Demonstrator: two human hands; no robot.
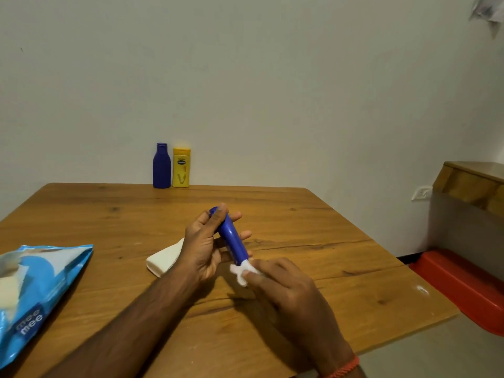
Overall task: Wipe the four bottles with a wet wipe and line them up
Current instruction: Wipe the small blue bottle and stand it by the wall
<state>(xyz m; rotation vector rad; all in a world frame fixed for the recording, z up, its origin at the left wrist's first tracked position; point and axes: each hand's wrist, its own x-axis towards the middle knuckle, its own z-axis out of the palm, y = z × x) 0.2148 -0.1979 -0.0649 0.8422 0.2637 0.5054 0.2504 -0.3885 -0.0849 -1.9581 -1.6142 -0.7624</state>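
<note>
Slim blue plastic bottle (231,238) tilts above the wooden worktop (341,268), left hand (203,246) fingers curled round its upper end, right hand (283,282) fingers pinching a white wet wipe (241,271) against its base. Wetted plastic could slip from that grip and drop.

Blue plastic wet-wipe pack (41,290), 8 o'clock: cut off at the left edge. Flat white plastic bottle (163,259): one end hidden behind the left hand (203,249). Slim blue plastic bottle (231,241): lower end covered by white wipe (241,271). Yellow plastic bottle (181,170), 12 o'clock: label print unreadable.

Home room: wooden table (300,214), wall socket (421,192).
</note>
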